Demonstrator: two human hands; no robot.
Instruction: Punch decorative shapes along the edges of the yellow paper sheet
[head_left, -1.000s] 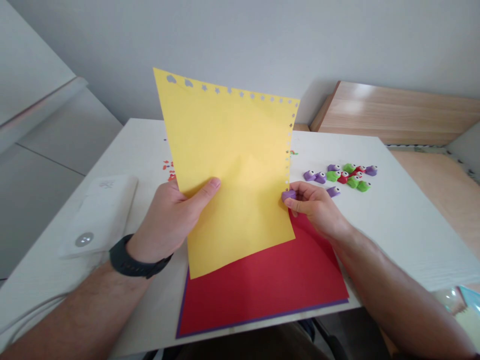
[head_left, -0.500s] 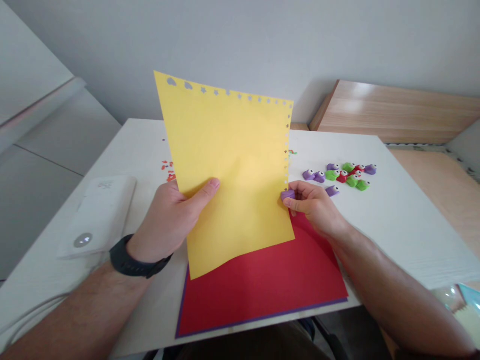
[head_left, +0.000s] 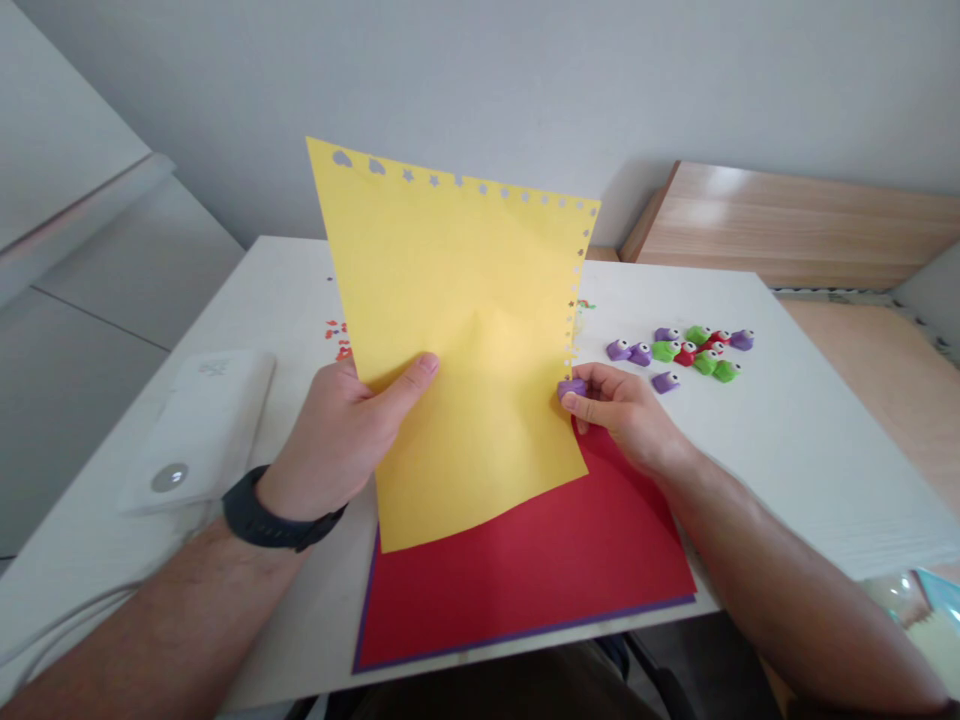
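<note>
My left hand (head_left: 349, 430) grips a yellow paper sheet (head_left: 465, 320) at its left edge, thumb on the front, holding it upright above the table. Small shapes are punched out along the sheet's top and right edges. My right hand (head_left: 622, 410) pinches a small purple paper punch (head_left: 573, 388) clamped on the sheet's right edge, just below the lowest hole. A red sheet (head_left: 540, 570) lies flat under both hands, on top of a purple sheet (head_left: 367, 615) that shows along its left and front edges.
Several purple, green and red punches (head_left: 686, 352) lie in a cluster on the white table (head_left: 795, 440) to the right. A white box (head_left: 199, 425) sits at the left. Punched paper bits (head_left: 337, 340) are scattered behind the sheet. A wooden board (head_left: 795, 225) is behind the table.
The yellow sheet shifted slightly and its right edge swung back outward. The purple punch and my right hand moved a little left and up along that edge.
</note>
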